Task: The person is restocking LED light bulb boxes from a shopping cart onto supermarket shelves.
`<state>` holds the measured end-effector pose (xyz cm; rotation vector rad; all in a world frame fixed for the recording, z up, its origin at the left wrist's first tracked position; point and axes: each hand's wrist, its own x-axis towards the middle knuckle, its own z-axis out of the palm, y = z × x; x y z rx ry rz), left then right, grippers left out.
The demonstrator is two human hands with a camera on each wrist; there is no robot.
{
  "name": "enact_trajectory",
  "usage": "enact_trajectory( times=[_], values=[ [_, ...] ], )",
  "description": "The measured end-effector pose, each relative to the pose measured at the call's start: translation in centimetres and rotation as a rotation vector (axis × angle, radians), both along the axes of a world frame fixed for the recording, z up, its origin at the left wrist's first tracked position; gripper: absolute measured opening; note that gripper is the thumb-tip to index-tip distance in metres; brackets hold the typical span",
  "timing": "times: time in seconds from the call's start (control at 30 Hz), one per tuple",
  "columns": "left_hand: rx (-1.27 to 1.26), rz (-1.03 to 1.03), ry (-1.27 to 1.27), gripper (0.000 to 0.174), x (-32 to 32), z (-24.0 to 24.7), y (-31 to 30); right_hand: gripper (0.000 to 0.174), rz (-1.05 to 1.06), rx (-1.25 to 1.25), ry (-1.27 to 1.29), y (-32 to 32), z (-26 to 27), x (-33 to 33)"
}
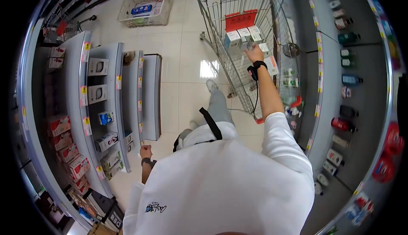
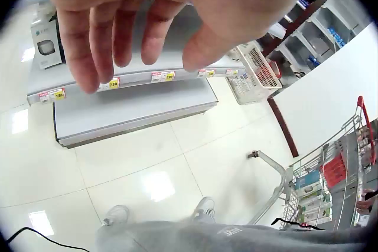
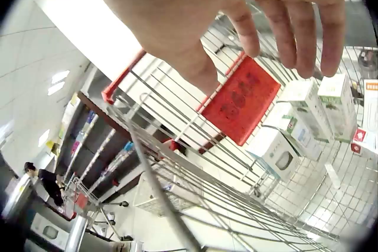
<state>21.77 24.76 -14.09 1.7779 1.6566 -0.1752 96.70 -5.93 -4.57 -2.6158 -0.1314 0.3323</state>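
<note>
My right hand (image 1: 256,55) reaches into a wire shopping cart (image 1: 238,80), over a row of white boxes (image 1: 244,32). In the right wrist view its fingers (image 3: 302,36) are spread and loosely bent, with nothing between them. Below them the white boxes (image 3: 282,156) stand side by side on the wire floor, near a red panel (image 3: 241,101). My left hand (image 1: 145,151) hangs low beside the left shelves. Seen from the left wrist, its fingers (image 2: 121,36) hang loosely curled and hold nothing, with the shelf edge behind them.
Shelves with boxes (image 1: 97,93) line the left side, and bottles (image 1: 344,124) fill the right shelves. A white plastic basket (image 1: 146,19) with packages stands on the floor ahead. Another person (image 3: 47,182) is in the distance near a second cart (image 3: 82,199).
</note>
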Motion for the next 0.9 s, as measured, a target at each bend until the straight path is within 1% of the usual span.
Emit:
enact_trajectory(
  times=[0.03,0.1,0.13,0.17,0.2,0.23,0.3,0.33,0.37,0.43,0.53,0.57,0.67,0.73,0.87,0.9],
  values=[
    [-0.049,0.069,0.025,0.027,1.2,1.6,-0.5,0.059,0.026,-0.028,-0.010,0.8,-2.7,1.9],
    [0.000,0.063,0.058,0.025,3.8,3.6,-0.8,0.064,0.036,-0.052,0.110,2.8,-3.3,3.6],
    [-0.017,0.086,0.057,0.025,6.1,6.0,-1.0,0.066,0.060,-0.038,0.139,3.7,-5.9,5.4],
    [-0.033,0.111,0.057,0.024,6.7,6.9,-1.1,0.069,0.085,-0.025,0.171,4.7,-7.4,6.3],
    [0.068,0.066,0.046,0.023,6.8,6.6,-0.9,0.071,0.088,-0.068,0.214,5.5,-8.8,7.2],
    [0.073,0.080,0.066,0.023,8.1,7.8,-0.8,0.071,0.103,-0.064,0.233,6.6,-10.6,7.9],
    [0.026,0.139,0.032,0.024,11.7,11.0,-1.2,0.073,0.123,-0.090,0.166,7.9,-14.3,9.1],
    [0.027,0.150,0.045,0.024,12.5,11.7,-1.3,0.076,0.128,-0.076,0.147,8.5,-13.3,8.7],
    [0.011,0.150,0.059,0.025,13.3,12.2,-1.4,0.078,0.098,-0.070,0.210,9.3,-13.2,9.0],
    [-0.004,0.164,0.081,0.025,14.4,12.9,-2.0,0.071,0.085,-0.109,0.216,10.4,-14.1,9.3],
    [-0.063,0.224,0.160,0.028,15.4,13.4,-3.3,0.072,0.126,-0.137,0.198,10.9,-16.1,9.8],
    [-0.042,0.201,0.149,0.029,15.2,13.1,-3.7,0.073,0.117,-0.151,0.179,11.2,-16.5,9.7],
    [-0.054,0.237,0.164,0.029,15.5,13.1,-5.0,0.074,0.132,-0.186,0.161,11.9,-16.6,9.6],
    [-0.084,0.243,0.210,0.029,15.9,13.0,-5.5,0.074,0.032,-0.301,0.249,12.7,-16.0,9.8],
    [-0.088,0.235,0.198,0.029,17.2,12.7,-5.8,0.073,0.083,-0.313,0.194,12.8,-17.5,9.9],
    [-0.076,0.255,0.188,0.029,17.3,12.1,-5.8,0.076,0.064,-0.310,0.268,12.6,-17.6,10.0]
  ],
)
